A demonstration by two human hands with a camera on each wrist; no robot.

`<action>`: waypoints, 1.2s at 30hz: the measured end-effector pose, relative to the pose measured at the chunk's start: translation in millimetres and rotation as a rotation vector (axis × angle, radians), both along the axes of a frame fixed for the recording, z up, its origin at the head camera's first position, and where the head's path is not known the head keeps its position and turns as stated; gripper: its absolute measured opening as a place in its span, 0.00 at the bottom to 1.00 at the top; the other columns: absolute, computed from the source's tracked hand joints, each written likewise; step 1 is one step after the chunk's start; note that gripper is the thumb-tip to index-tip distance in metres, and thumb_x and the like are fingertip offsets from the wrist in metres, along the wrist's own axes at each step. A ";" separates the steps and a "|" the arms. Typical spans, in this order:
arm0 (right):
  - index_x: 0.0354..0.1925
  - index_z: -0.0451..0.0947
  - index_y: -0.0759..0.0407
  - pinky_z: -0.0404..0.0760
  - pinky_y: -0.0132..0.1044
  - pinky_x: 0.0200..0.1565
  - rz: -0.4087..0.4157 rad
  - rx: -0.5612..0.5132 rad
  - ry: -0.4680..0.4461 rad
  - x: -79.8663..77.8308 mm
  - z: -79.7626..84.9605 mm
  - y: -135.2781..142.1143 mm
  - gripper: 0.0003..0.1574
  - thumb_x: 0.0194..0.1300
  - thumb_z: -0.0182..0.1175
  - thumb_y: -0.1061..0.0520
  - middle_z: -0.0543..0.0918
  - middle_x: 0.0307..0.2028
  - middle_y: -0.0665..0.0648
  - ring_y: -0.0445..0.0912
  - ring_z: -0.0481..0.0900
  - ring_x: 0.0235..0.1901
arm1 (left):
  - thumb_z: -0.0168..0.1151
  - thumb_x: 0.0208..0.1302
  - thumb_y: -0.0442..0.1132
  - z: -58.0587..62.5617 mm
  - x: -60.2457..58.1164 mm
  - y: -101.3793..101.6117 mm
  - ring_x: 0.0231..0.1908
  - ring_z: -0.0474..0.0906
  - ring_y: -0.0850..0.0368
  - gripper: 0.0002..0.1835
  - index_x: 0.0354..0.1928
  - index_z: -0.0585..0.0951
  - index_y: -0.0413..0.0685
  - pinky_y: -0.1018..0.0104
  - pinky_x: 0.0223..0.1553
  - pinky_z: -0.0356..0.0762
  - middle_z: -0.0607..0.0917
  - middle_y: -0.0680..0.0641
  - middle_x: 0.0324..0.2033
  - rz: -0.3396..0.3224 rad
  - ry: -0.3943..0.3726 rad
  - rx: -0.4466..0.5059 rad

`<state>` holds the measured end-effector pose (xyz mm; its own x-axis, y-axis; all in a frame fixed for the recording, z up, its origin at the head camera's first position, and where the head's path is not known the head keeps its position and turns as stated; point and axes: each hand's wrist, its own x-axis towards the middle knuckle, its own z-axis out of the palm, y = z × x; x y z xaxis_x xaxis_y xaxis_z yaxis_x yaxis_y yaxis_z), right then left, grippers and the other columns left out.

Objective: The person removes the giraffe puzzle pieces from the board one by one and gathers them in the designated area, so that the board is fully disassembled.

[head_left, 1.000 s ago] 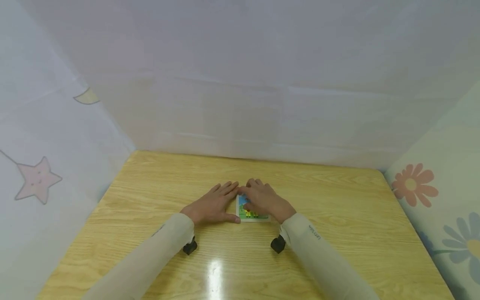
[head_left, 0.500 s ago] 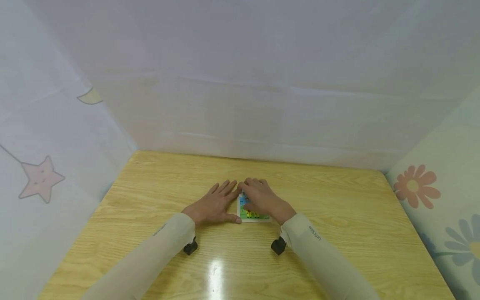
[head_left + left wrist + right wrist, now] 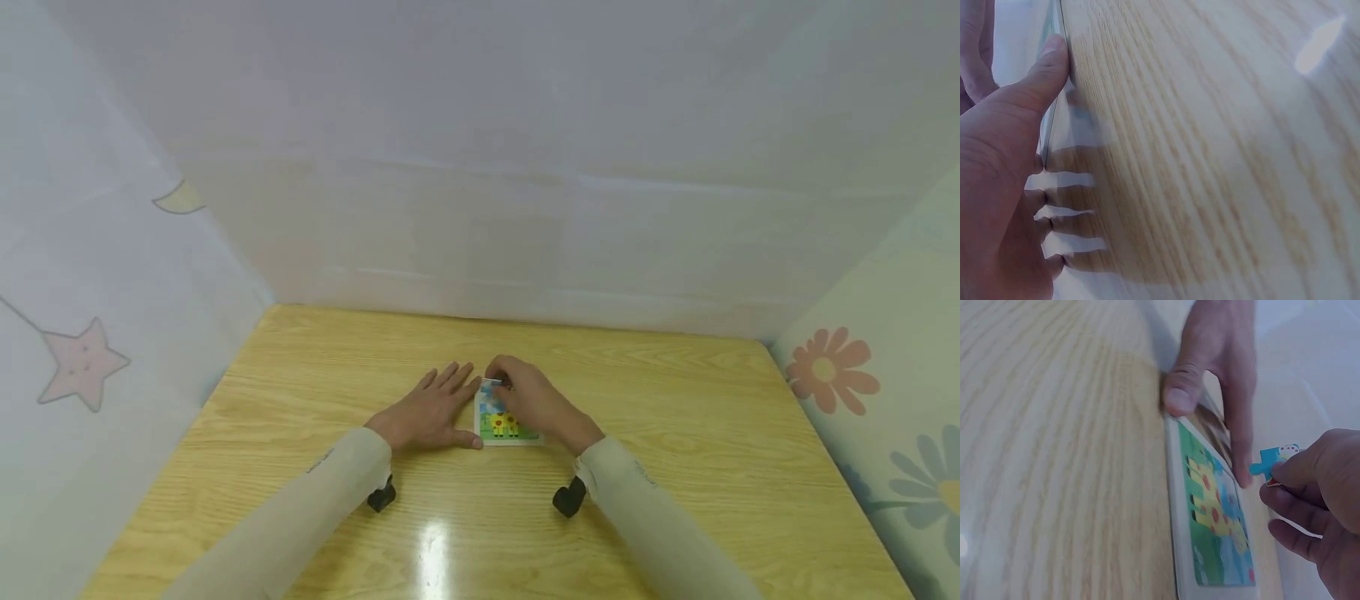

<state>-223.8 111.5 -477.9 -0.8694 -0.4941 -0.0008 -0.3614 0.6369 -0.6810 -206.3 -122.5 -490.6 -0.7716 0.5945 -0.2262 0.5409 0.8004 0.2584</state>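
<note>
A small jigsaw puzzle in a white frame (image 3: 1180, 519), with a giraffe picture (image 3: 1212, 503), lies flat on the wooden table. My left hand (image 3: 423, 414) is spread beside its left side, the thumb touching the near left corner and the index finger by the far left one. Over the far part of the puzzle, my right hand (image 3: 540, 404) pinches a blue puzzle piece (image 3: 1266, 461) between thumb and fingers. In the right wrist view the piece is held up off the board. The left wrist view shows the thumb (image 3: 1047, 72) against the frame's edge.
The wooden table (image 3: 315, 350) extends on all sides of the hands. A pale cloth wall (image 3: 480, 233) stands behind it, with printed side walls left and right. Light glares off the near tabletop.
My right hand has drawn back slightly to the right from the far left corner, now holding up a piece. More of the giraffe shows. The left hand has stayed put.
</note>
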 end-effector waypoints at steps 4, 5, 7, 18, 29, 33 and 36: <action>0.57 0.79 0.52 0.86 0.47 0.57 -0.051 -0.048 -0.021 -3.7 0.5 19.4 0.10 0.81 0.59 0.58 0.86 0.52 0.51 0.46 0.83 0.51 | 0.56 0.67 0.79 0.3 0.6 0.4 0.87 0.39 0.39 0.59 0.87 0.50 0.52 0.35 0.86 0.43 0.43 0.42 0.88 0.002 0.006 -0.006; 0.57 0.79 0.51 0.86 0.47 0.57 -0.066 -0.049 -0.028 -4.6 0.4 24.9 0.10 0.81 0.59 0.57 0.86 0.51 0.51 0.46 0.83 0.51 | 0.56 0.67 0.79 0.6 0.7 0.6 0.87 0.39 0.39 0.59 0.87 0.49 0.52 0.35 0.86 0.43 0.43 0.42 0.88 0.003 0.004 -0.006; 0.58 0.80 0.52 0.86 0.47 0.57 -0.093 -0.042 -0.036 -6.8 0.2 35.8 0.11 0.82 0.58 0.57 0.87 0.51 0.52 0.47 0.84 0.51 | 0.55 0.67 0.79 1.2 0.7 0.9 0.87 0.39 0.39 0.59 0.87 0.49 0.52 0.35 0.86 0.43 0.42 0.42 0.88 0.002 0.003 -0.008; 0.57 0.81 0.57 0.85 0.54 0.60 -0.152 0.033 -0.032 -20.2 -5.8 81.0 0.12 0.81 0.57 0.60 0.88 0.53 0.59 0.54 0.84 0.55 | 0.56 0.68 0.78 0.9 0.0 0.4 0.87 0.38 0.38 0.59 0.87 0.49 0.51 0.35 0.86 0.42 0.42 0.41 0.88 -0.006 -0.001 -0.012; 0.58 0.81 0.61 0.84 0.56 0.61 -0.157 0.101 -0.054 -23.4 -7.4 101.6 0.13 0.81 0.56 0.60 0.88 0.55 0.62 0.57 0.84 0.57 | 0.55 0.68 0.78 2.4 -0.4 -0.1 0.87 0.38 0.39 0.59 0.87 0.47 0.51 0.36 0.86 0.41 0.41 0.41 0.88 -0.009 0.000 -0.014; 0.59 0.82 0.63 0.85 0.55 0.57 -0.149 0.138 -0.035 -22.6 -7.2 100.1 0.15 0.81 0.56 0.60 0.85 0.54 0.63 0.56 0.83 0.53 | 0.55 0.68 0.78 1.7 -0.5 0.0 0.87 0.38 0.38 0.59 0.87 0.48 0.51 0.36 0.86 0.41 0.41 0.41 0.87 -0.006 0.000 -0.006; 0.60 0.82 0.63 0.86 0.53 0.56 -0.149 0.172 -0.015 -21.9 -9.2 99.0 0.16 0.80 0.57 0.60 0.83 0.52 0.62 0.55 0.83 0.52 | 0.56 0.68 0.78 0.2 -0.2 -0.1 0.87 0.37 0.38 0.59 0.87 0.48 0.51 0.36 0.86 0.40 0.41 0.41 0.87 -0.005 -0.003 0.000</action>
<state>-245.6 210.6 -487.1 -0.9321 -0.3515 -0.0874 -0.2450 0.7897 -0.5624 -206.5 -122.6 -490.4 -0.7680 0.5981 -0.2289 0.5438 0.7978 0.2602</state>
